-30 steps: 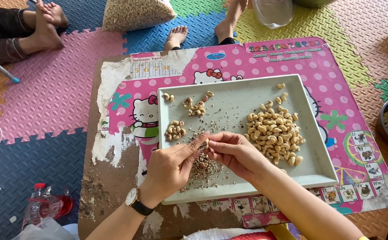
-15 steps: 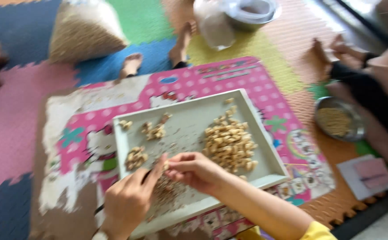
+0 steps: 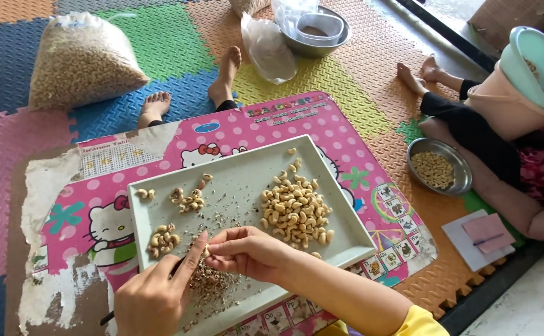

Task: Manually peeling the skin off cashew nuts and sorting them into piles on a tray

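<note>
A pale grey-green tray (image 3: 241, 174) lies on a low table with a pink cartoon top (image 3: 359, 168). My right hand (image 3: 247, 252) pinches a single cashew (image 3: 206, 251) over a heap of brown peel scraps (image 3: 213, 283) at the tray's near edge. My left hand (image 3: 154, 298) is closed around a thin dark tool (image 3: 107, 318), its forefinger stretched out against the nut. A large pile of peeled cashews (image 3: 294, 208) fills the tray's right half. Three small heaps of cashews (image 3: 163, 238) sit on the left half.
A big clear bag of nuts (image 3: 82, 59) lies on the foam mat at far left. A metal bowl of nuts (image 3: 439, 168) stands right of the table, beside a seated person (image 3: 502, 143). Another person's bare feet (image 3: 222, 74) and a second metal bowl (image 3: 315, 31) are beyond the table.
My head has turned right, so the table slid left and the seated person and bowl came into view. Both hands stay together on the nut over the scraps.
</note>
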